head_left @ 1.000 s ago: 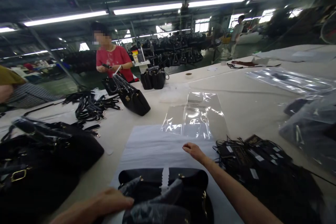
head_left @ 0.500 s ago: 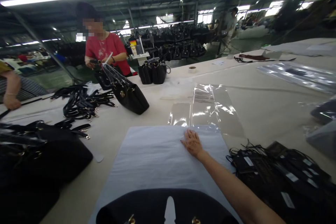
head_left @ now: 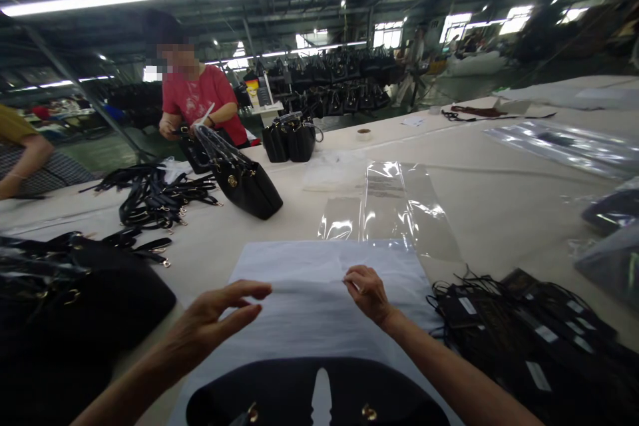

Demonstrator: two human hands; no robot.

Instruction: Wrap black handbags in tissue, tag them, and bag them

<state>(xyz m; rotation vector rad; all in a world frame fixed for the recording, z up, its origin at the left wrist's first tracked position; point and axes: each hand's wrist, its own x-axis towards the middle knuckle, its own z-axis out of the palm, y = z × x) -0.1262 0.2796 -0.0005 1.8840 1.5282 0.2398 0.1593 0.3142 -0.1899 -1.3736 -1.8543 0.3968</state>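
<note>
A stack of thin pale-blue tissue paper [head_left: 299, 333] lies in front of me. My right hand [head_left: 368, 293] has its fingers closed in a pinch on the top sheet near the far end, and the paper puckers there. To the left, my left hand [head_left: 219, 316] hovers over the paper's left side, thumb and fingers apart, holding nothing. At the bottom edge, nearest my body, a black handbag [head_left: 279, 389] with gold rings rests over the paper; a pale slotted shape shows at its middle.
Black tags with cords [head_left: 529, 333] pile up at right. Clear plastic sheets [head_left: 384, 206] lie beyond the paper. Black bags [head_left: 114, 286] and straps [head_left: 150, 200] crowd the left. A co-worker in red [head_left: 204, 96] stands across the table by another black handbag [head_left: 249, 190].
My left hand has come into view from the lower left. My right hand, flat on the paper before, has drawn slightly nearer and curled into a pinch, wrinkling the top sheet.
</note>
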